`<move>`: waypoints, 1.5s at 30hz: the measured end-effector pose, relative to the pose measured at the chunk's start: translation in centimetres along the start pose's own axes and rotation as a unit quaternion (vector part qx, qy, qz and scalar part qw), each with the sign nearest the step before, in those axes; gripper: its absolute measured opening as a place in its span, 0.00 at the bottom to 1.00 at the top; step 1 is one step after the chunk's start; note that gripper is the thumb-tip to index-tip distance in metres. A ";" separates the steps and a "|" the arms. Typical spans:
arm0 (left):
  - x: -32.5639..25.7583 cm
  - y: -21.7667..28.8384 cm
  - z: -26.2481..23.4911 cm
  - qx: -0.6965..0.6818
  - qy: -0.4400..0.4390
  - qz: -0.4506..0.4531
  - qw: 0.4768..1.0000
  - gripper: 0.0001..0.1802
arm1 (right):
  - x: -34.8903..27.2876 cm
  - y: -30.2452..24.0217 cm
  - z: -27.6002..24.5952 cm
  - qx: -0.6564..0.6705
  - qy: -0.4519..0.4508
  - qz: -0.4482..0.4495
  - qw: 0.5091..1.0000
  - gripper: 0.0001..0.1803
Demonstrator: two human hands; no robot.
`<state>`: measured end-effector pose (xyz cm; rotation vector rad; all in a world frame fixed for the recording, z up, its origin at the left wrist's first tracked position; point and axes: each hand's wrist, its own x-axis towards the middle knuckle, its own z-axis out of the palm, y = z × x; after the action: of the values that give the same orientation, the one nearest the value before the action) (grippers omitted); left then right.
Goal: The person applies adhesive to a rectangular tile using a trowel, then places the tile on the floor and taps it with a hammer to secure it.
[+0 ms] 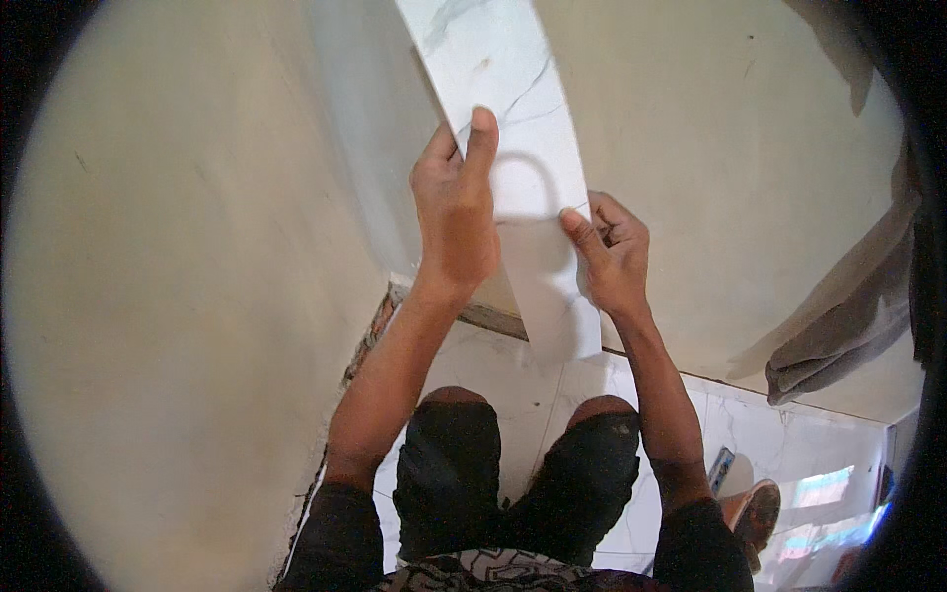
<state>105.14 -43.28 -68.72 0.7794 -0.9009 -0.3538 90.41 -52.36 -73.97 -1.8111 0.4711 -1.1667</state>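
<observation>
A long, narrow strip of white marble-patterned tile (533, 128) with grey veins is held up before the wall, slanting from the upper middle down toward my knees. My left hand (457, 202) grips its left edge, thumb flat on the face and fingers behind. Lower down, my right hand (614, 252) pinches the right edge, thumb in front and fingers curled at the back. Shadow covers the strip's lower part. The strip's top end runs out of view.
Plain beige walls (187, 247) meet in a corner ahead. Broken brick (370, 331) shows along the left wall's base. White veined tiles (725, 419) cover the floor. At right are a hanging grey cloth (838, 316), a slim tool (722, 468) and a brown rounded object (758, 515), kind unclear.
</observation>
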 end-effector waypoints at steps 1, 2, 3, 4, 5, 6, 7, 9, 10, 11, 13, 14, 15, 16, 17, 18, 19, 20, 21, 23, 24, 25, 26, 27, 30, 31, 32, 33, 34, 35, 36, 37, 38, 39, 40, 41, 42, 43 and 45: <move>0.1 -0.1 -0.2 0.075 -0.023 0.045 0.996 0.26 | 0.0 0.2 0.0 0.010 0.016 -0.022 1.000 0.22; 0.0 -0.3 -0.5 0.141 -0.053 0.102 0.983 0.28 | -0.1 0.3 0.0 0.020 0.032 -0.044 0.998 0.22; -0.2 -0.7 -0.8 0.203 -0.078 0.142 0.966 0.29 | -0.2 0.4 -0.2 0.029 0.048 -0.069 0.996 0.23; -0.4 -1.2 -1.1 0.200 -0.105 0.129 0.966 0.31 | 0.0 0.4 -0.4 0.008 0.069 -0.073 0.995 0.24; -1.0 -1.9 -1.2 0.193 -0.128 0.100 0.968 0.32 | 0.0 0.3 -0.8 0.009 0.088 -0.084 0.993 0.24; -1.4 -2.7 -1.4 0.186 -0.152 0.073 0.968 0.33 | 0.0 0.1 -1.2 0.010 0.107 -0.095 0.990 0.23; -2.0 -3.5 -1.7 0.180 -0.176 0.048 0.967 0.34 | 0.1 -0.1 -1.6 0.013 0.124 -0.110 0.986 0.23; -3.3 -5.0 -2.8 0.146 -0.234 0.007 0.961 0.37 | 0.1 -0.6 -2.2 0.030 0.137 -0.118 0.983 0.20; -4.0 -5.7 -3.7 0.102 -0.231 -0.067 0.965 0.38 | 0.1 -1.0 -2.3 0.030 0.143 -0.125 0.981 0.20; -4.8 -6.3 -4.6 0.069 -0.241 -0.114 0.961 0.39 | 0.2 -1.3 -2.4 0.028 0.155 -0.127 0.979 0.19; -6.2 -7.5 -6.3 0.057 -0.251 -0.211 0.943 0.39 | 0.0 -1.9 -2.0 0.069 0.171 -0.141 0.973 0.17; -6.8 -7.9 -7.2 0.084 -0.288 -0.245 0.922 0.40 | 0.0 -2.3 -1.8 0.079 0.176 -0.150 0.970 0.17; -7.3 -8.3 -7.9 0.110 -0.325 -0.277 0.898 0.41 | 0.0 -2.6 -1.5 0.091 0.179 -0.160 0.966 0.16; -7.9 -8.6 -8.3 0.143 -0.356 -0.313 0.869 0.42 | -0.1 -3.0 -1.3 0.070 0.194 -0.177 0.962 0.15; -8.4 -8.8 -8.5 0.060 -0.353 -0.353 0.864 0.43 | -0.1 -3.4 -1.0 0.050 0.210 -0.193 0.957 0.14; -8.9 -9.0 -8.5 -0.018 -0.343 -0.397 0.851 0.44 | -0.3 -3.7 -0.8 0.031 0.223 -0.201 0.953 0.13; -9.1 -9.1 -8.3 -0.082 -0.329 -0.445 0.829 0.45 | -0.5 -4.1 -0.7 0.033 0.222 -0.218 0.950 0.11; -9.2 -9.1 -8.3 -0.159 -0.316 -0.443 0.824 0.46 | -1.0 -4.4 -0.5 0.035 0.220 -0.227 0.948 0.10; -9.1 -8.9 -8.1 -0.171 -0.306 -0.441 0.826 0.45 | -1.4 -4.8 -0.4 0.038 0.218 -0.237 0.946 0.09; -8.6 -8.4 -7.8 -0.193 -0.294 -0.429 0.832 0.44 | -1.8 -5.2 -0.2 0.041 0.265 -0.257 0.928 0.10; -8.4 -8.2 -7.6 -0.194 -0.279 -0.440 0.831 0.43 | -2.0 -5.3 -0.2 0.047 0.281 -0.266 0.921 0.10; -8.0 -7.9 -7.3 -0.195 -0.267 -0.446 0.832 0.42 | -2.2 -5.4 -0.2 0.052 0.297 -0.275 0.913 0.09; -7.7 -7.6 -7.0 -0.198 -0.264 -0.444 0.833 0.42 | -2.3 -5.6 -0.3 0.034 0.355 -0.278 0.892 0.14; -7.4 -7.3 -6.6 -0.192 -0.241 -0.450 0.838 0.41 | -2.6 -5.7 -0.5 0.043 0.364 -0.273 0.889 0.11; -7.1 -6.6 -5.5 -0.175 -0.198 -0.439 0.859 0.37 | -4.2 -6.2 -1.4 -0.001 0.406 -0.261 0.876 0.17; -7.1 -6.4 -5.1 -0.167 -0.183 -0.431 0.868 0.35 | -5.1 -6.4 -1.8 -0.058 0.404 -0.256 0.876 0.22; -7.1 -6.2 -4.7 -0.172 -0.164 -0.427 0.873 0.33 | -5.6 -6.4 -2.1 -0.093 0.416 -0.263 0.866 0.24; -7.2 -6.0 -4.2 -0.141 -0.173 -0.396 0.891 0.30 | -6.3 -6.5 -2.4 -0.114 0.438 -0.260 0.853 0.28; -7.2 -5.9 -3.9 -0.123 -0.178 -0.367 0.905 0.26 | -6.9 -6.5 -2.6 -0.052 0.449 -0.241 0.859 0.33; -7.1 -5.7 -3.5 -0.104 -0.182 -0.338 0.917 0.23 | -7.4 -6.6 -2.9 -0.104 0.460 -0.249 0.846 0.33; -6.9 -5.6 -3.3 -0.053 -0.205 -0.302 0.930 0.21 | -7.7 -6.6 -3.1 -0.166 0.474 -0.254 0.826 0.33; -6.8 -5.4 -3.0 -0.001 -0.227 -0.264 0.937 0.20 | -8.0 -6.8 -3.5 -0.194 0.506 -0.248 0.803 0.32; -6.6 -5.2 -2.7 0.050 -0.248 -0.223 0.941 0.19 | -8.3 -6.9 -3.8 -0.150 0.539 -0.241 0.793 0.31; -6.5 -5.1 -2.3 0.048 -0.249 -0.217 0.943 0.18 | -8.5 -7.0 -4.2 -0.124 0.527 -0.260 0.799 0.30; -6.3 -4.9 -1.9 0.045 -0.250 -0.212 0.944 0.18 | -9.0 -7.1 -4.6 -0.069 0.561 -0.239 0.789 0.27; -6.3 -4.8 -1.3 0.055 -0.252 -0.198 0.946 0.18 | -9.5 -7.2 -5.1 0.001 0.579 -0.233 0.781 0.24; -6.2 -4.7 -0.8 0.028 -0.259 -0.206 0.943 0.16 | -9.7 -7.0 -5.7 0.006 0.605 -0.210 0.768 0.26; -6.2 -4.6 -0.3 0.014 -0.266 -0.205 0.942 0.14 | -10.4 -7.0 -6.3 -0.053 0.629 -0.155 0.760 0.27; -6.2 -4.4 0.7 -0.025 -0.283 -0.211 0.935 0.12 | -11.3 -6.5 -7.3 -0.074 0.660 -0.116 0.739 0.29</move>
<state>101.06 -43.01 -75.16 0.8367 -1.2519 -1.0155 77.69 -44.56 -73.30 -0.8441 1.1509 -2.5756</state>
